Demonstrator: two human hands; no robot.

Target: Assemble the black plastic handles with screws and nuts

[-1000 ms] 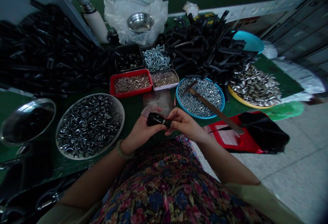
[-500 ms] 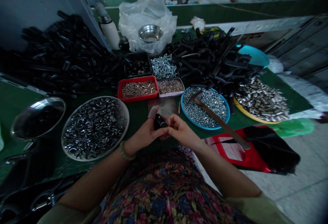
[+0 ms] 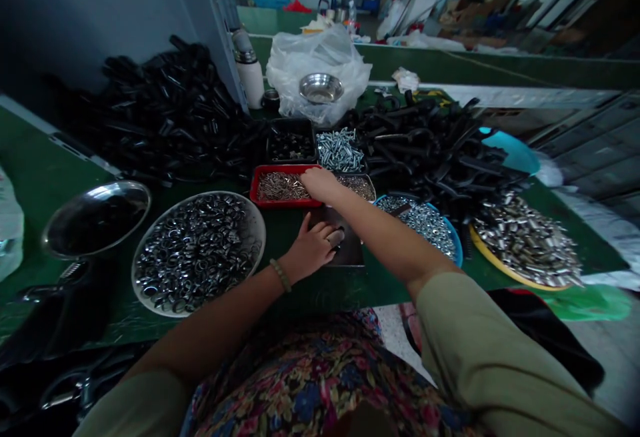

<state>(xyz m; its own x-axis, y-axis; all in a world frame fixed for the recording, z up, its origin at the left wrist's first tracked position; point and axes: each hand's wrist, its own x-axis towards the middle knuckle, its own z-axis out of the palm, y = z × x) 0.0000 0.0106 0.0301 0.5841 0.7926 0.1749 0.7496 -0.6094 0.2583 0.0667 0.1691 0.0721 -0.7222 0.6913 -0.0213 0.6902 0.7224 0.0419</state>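
Note:
My left hand [image 3: 314, 248] rests over a dark metal plate [image 3: 350, 253] on the green bench, its fingers bent over a small black part [image 3: 337, 237] that is mostly covered. My right hand [image 3: 320, 183] reaches into the right end of a red tray [image 3: 257, 187] of small copper-coloured pins; its fingertips are down among them, and any pin between them is too small to see. Beside it, a pale tray [image 3: 371, 188] of tiny metal pieces is partly hidden by the right forearm. Behind stand a black tray of bolts [image 3: 341, 149] and a black tray of dark parts [image 3: 291, 143].
A round tray of shiny clips [image 3: 197, 250] and a steel bowl [image 3: 97, 220] lie left. To the right are a blue tray of nuts [image 3: 457, 250], a yellow tray of metal sleeves [image 3: 525, 243] and piled black parts [image 3: 425, 143]. Another black pile [image 3: 175, 110] rises back left.
My right hand has left the black part and moved forward into the red tray. My left hand has lowered the part onto the plate. The view has shifted, and my right arm now covers the hammer's handle.

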